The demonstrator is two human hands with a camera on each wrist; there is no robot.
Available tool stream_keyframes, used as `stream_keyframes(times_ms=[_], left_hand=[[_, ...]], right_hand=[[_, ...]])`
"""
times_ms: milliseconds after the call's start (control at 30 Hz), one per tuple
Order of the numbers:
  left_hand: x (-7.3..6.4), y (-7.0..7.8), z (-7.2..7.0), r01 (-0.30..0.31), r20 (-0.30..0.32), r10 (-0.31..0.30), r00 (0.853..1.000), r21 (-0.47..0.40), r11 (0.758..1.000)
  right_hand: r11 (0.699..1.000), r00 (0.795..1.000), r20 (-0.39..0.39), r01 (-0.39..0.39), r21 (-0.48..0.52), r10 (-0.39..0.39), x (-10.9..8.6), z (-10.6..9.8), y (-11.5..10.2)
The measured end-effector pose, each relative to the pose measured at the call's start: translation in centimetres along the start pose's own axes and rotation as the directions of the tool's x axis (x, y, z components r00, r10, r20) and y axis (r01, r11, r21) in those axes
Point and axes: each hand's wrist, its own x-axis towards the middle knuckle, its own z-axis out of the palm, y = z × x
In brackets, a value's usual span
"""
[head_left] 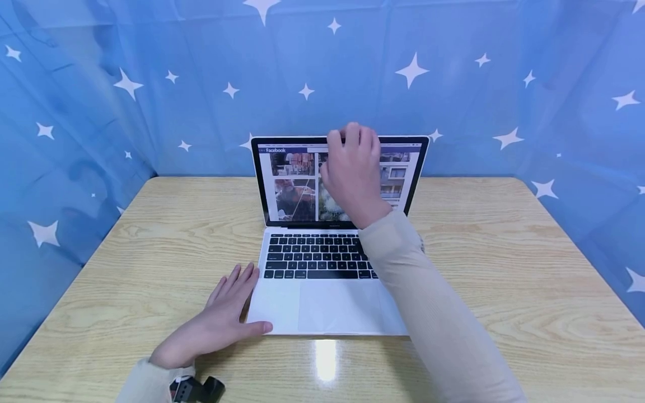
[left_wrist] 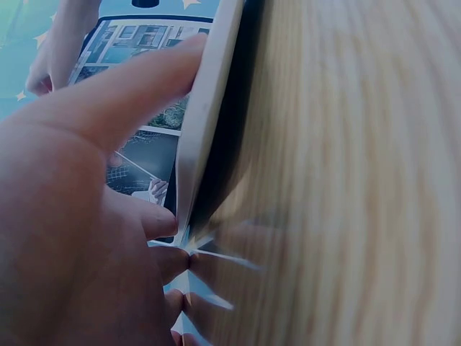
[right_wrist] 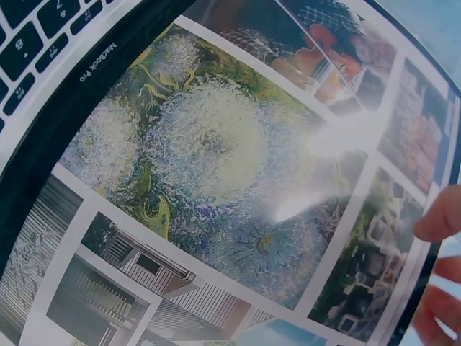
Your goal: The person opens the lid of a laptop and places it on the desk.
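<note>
A silver laptop (head_left: pixel 274 308) stands unfolded on the table, its black keyboard facing me. On its lit screen (head_left: pixel 294 204) a page of photos shows under the word Facebook. My right hand (head_left: pixel 355 173) grips the top edge of the screen, thumb in front and fingers bent over the rim. In the right wrist view the thumb (right_wrist: pixel 443 216) lies against the screen's border. My left hand (head_left: pixel 224 316) rests along the laptop's left side, fingers extended against the edge and thumb on the front corner. The left wrist view shows that thumb (left_wrist: pixel 155 72) across the base's rim.
The laptop sits on a light wooden table (head_left: pixel 166 235) with rounded far corners. Behind and beside it hangs a blue cloth (head_left: pixel 353 61) with white stars. A black device (head_left: pixel 196 390) is at my left wrist. My right sleeve (head_left: pixel 438 313) covers part of the keyboard.
</note>
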Motion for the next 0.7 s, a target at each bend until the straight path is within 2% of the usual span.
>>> stream_keyframes(times_ms=[267, 700], left_hand=[[-0.20, 0.14, 0.19, 0.006, -0.012, -0.006, 1.000, 0.003, 1.000], [-0.18, 0.03, 0.22, 0.005, -0.005, -0.005, 1.000, 0.001, 1.000]], right_hand=[[1.000, 1.000, 0.016, 0.006, -0.020, -0.005, 0.13, 0.14, 0.05], [0.997, 0.994, 0.081, 0.066, 0.034, -0.068, 0.51, 0.35, 0.95]])
